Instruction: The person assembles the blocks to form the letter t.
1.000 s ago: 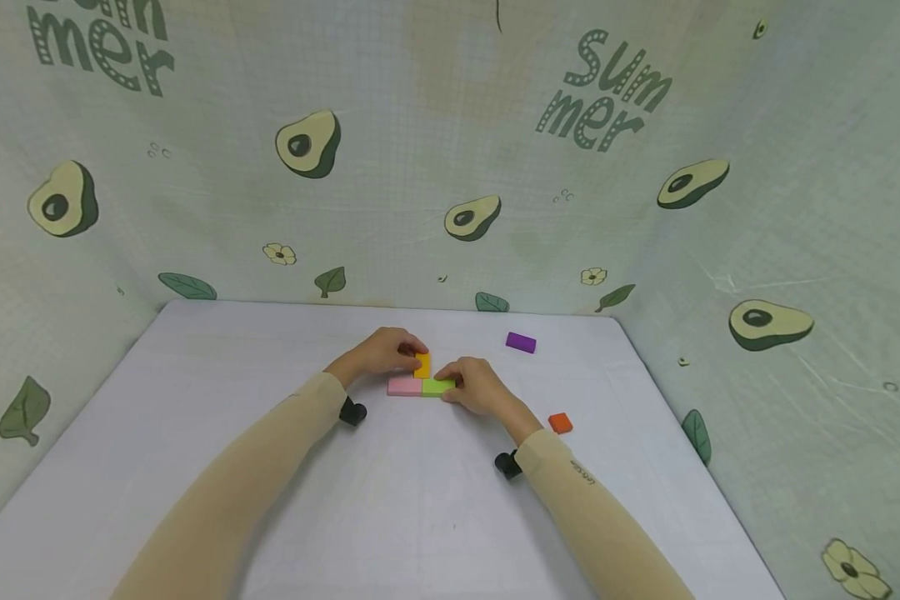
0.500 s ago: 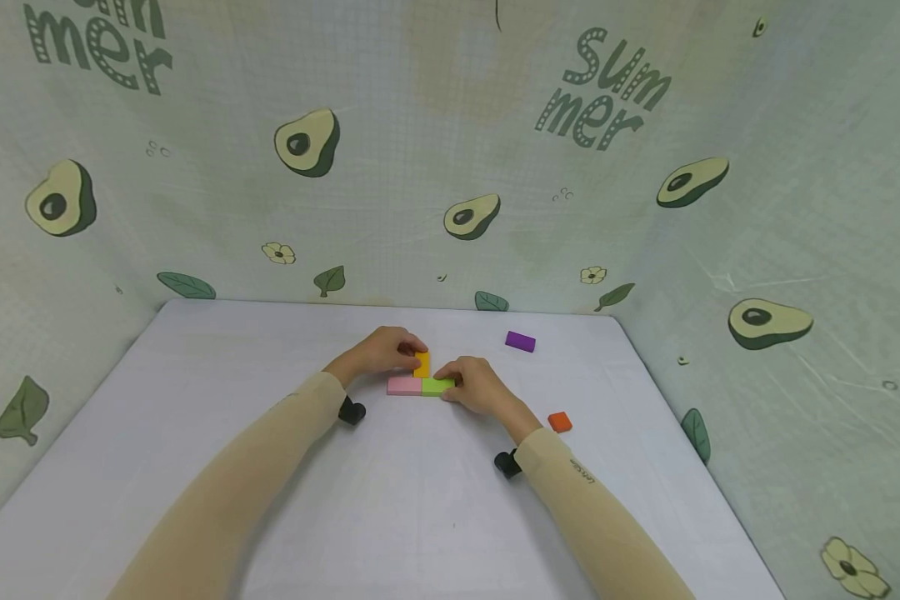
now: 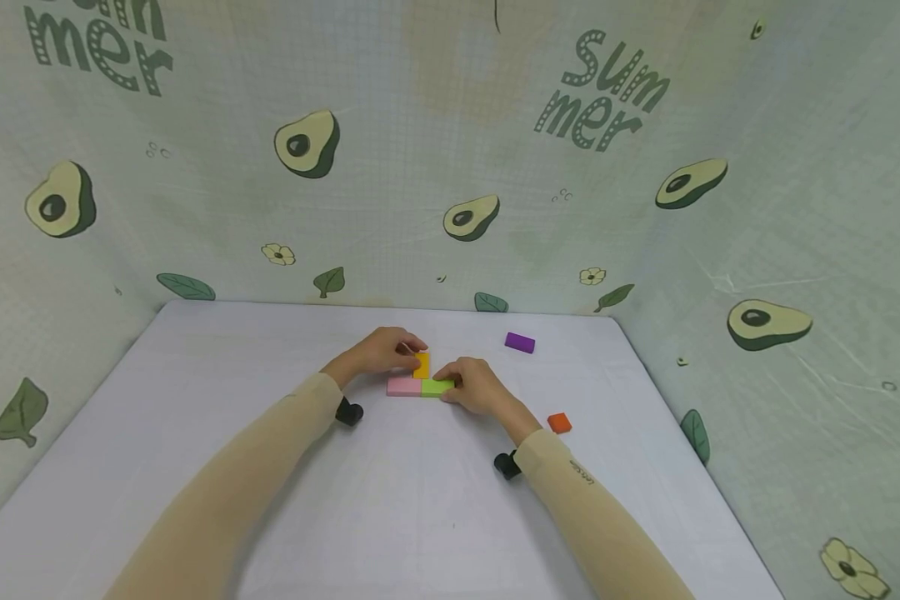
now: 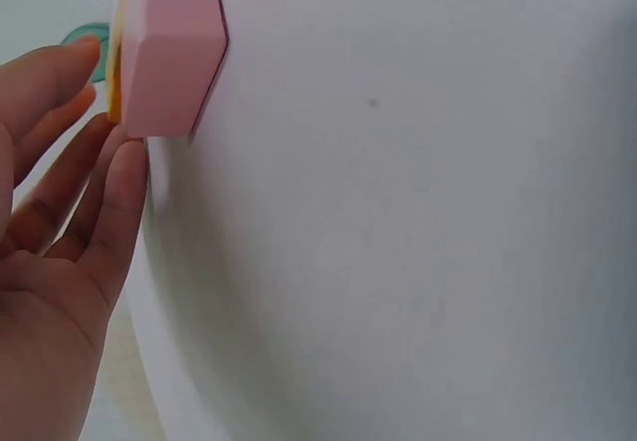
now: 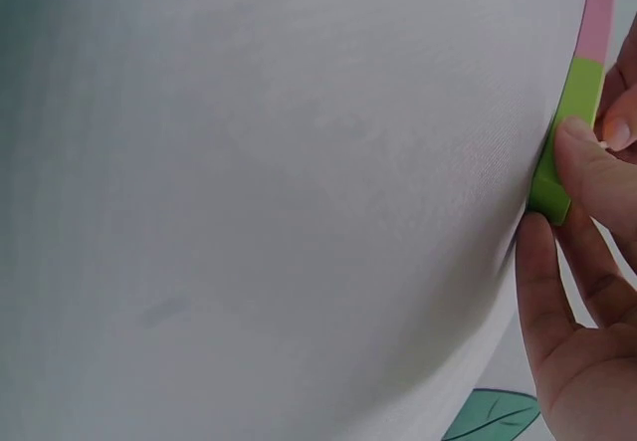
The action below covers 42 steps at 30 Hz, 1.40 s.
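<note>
A pink block (image 3: 404, 387) and a light green block (image 3: 433, 387) lie end to end in a row on the white table. Behind their junction is a yellow-orange block (image 3: 422, 365), its long side pointing away from me. My left hand (image 3: 381, 350) pinches that yellow block from its left side; the left wrist view shows the pink block (image 4: 174, 53) hiding most of it. At the row's right end my right hand (image 3: 478, 387) grips the green block between thumb and fingers. In the right wrist view the thumb lies on the green block (image 5: 579, 93).
A purple block (image 3: 521, 342) lies at the back right of the table (image 3: 390, 508). Nearer, beside the right wrist, is a small orange-red block (image 3: 559, 422). A cloth wall printed with avocados (image 3: 307, 143) rises behind and on both sides.
</note>
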Tool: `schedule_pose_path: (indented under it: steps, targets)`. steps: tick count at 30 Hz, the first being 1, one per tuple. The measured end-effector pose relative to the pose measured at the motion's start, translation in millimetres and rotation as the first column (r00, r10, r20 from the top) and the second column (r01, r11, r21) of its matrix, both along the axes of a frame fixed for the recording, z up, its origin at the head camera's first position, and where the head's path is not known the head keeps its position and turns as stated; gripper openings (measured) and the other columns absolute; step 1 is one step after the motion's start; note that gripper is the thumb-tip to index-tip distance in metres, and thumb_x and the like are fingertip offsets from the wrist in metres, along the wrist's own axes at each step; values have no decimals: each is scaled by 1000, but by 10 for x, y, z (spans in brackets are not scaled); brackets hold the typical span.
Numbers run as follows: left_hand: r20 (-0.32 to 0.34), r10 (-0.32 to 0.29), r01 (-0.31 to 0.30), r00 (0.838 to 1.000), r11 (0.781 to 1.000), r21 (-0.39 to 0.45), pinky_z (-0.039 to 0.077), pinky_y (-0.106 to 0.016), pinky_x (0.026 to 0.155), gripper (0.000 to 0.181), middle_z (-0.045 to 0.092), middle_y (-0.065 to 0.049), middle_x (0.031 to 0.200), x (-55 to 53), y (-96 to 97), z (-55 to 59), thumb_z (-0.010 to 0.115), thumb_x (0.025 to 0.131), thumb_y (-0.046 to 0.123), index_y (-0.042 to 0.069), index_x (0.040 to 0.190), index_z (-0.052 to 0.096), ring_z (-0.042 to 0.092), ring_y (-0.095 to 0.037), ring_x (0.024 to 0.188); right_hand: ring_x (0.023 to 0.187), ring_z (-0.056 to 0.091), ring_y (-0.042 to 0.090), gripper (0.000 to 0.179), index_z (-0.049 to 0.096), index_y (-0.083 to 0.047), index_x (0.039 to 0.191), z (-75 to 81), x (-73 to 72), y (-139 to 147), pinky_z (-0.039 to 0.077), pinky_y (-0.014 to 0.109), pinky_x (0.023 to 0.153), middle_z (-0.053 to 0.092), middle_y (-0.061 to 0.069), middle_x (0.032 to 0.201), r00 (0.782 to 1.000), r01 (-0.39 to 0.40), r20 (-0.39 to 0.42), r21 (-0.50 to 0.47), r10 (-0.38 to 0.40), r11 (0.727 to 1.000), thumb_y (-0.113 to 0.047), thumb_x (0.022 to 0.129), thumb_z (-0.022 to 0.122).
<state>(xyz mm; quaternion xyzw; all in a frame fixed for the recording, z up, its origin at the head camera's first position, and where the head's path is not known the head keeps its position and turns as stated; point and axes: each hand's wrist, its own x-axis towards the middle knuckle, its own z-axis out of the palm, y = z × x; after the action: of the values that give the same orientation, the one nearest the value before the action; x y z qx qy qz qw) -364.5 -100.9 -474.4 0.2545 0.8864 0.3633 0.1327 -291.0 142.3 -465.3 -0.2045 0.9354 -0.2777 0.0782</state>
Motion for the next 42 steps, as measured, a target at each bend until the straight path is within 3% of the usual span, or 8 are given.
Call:
schedule_pose_path:
  steps: [10, 16, 25, 30, 42]
  targets:
    - [-58, 8, -10, 998, 1000, -30, 57, -42, 103, 43, 69, -6, 134, 28, -104, 133, 76, 101, 23, 16, 143, 68, 67, -25, 119, 94, 57, 19, 29, 79, -12, 125, -13, -8, -9, 52, 34, 90, 75, 1, 110, 1000, -2, 0, 3, 2, 1000, -12, 95, 81]
    - [-91, -1, -2, 996, 999, -35, 58, -43, 103, 46, 69, -10, 135, 143, -144, 240, 76, 100, 25, 13, 144, 67, 66, -26, 119, 96, 57, 19, 30, 79, -12, 125, -9, 2, -5, 53, 34, 92, 74, 1, 111, 1000, 5, 8, 3, -5, 1000, -13, 96, 81]
    - [-168, -17, 11, 986, 999, -34, 59, -42, 101, 47, 68, -14, 136, 359, -286, 355, 78, 99, 23, 9, 143, 67, 67, -26, 116, 96, 57, 19, 30, 79, -13, 125, -10, 6, -7, 53, 34, 92, 73, 0, 108, 1000, 14, 4, -4, -14, 1000, -12, 95, 81]
    - [-220, -7, 0, 975, 999, -33, 59, -43, 102, 47, 69, -10, 135, 523, -372, 425, 80, 97, 24, 12, 141, 69, 67, -26, 116, 96, 57, 19, 30, 79, -13, 126, -9, 7, -8, 53, 34, 91, 72, 0, 107, 1000, 10, 3, 0, -10, 1000, -12, 96, 81]
    - [-349, 82, -86, 934, 996, 4, 57, -52, 97, 49, 69, -3, 132, 933, -620, 493, 84, 94, 25, 20, 141, 70, 65, -34, 119, 94, 55, 19, 31, 78, -12, 126, 19, 32, -3, 51, 31, 85, 71, 0, 105, 1000, 2, -1, 4, -2, 1000, -11, 95, 81]
